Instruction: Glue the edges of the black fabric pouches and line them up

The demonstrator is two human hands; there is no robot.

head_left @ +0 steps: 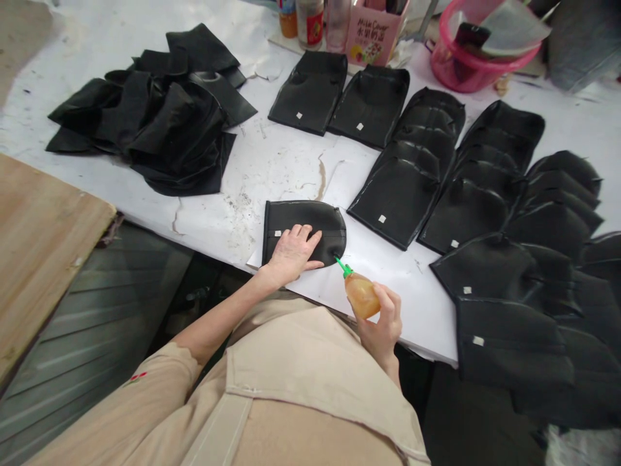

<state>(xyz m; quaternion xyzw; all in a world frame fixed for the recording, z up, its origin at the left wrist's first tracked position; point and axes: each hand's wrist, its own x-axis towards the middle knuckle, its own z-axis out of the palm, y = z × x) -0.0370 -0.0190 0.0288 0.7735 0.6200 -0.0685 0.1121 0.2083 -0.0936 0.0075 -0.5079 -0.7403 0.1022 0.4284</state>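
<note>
A black piece (303, 217) with a curved right end and a small white tag lies on the white-covered table (272, 165) near its front edge. My left hand (294, 252) rests flat on this piece with its fingers spread. In my right hand (385, 320) is a squeeze bottle (361, 296) of amber liquid, tilted toward the piece. Its green nozzle (343, 265) meets the lower right edge of the piece; whether liquid comes out is too small to tell.
A heap of black pieces (160, 123) lies at the left. Overlapping rows of similar pieces (398, 188) spread to the right. Behind stand jars (309, 22), a pink box (371, 32) and a pink basket (453, 65). A wooden board (43, 239) is at the far left.
</note>
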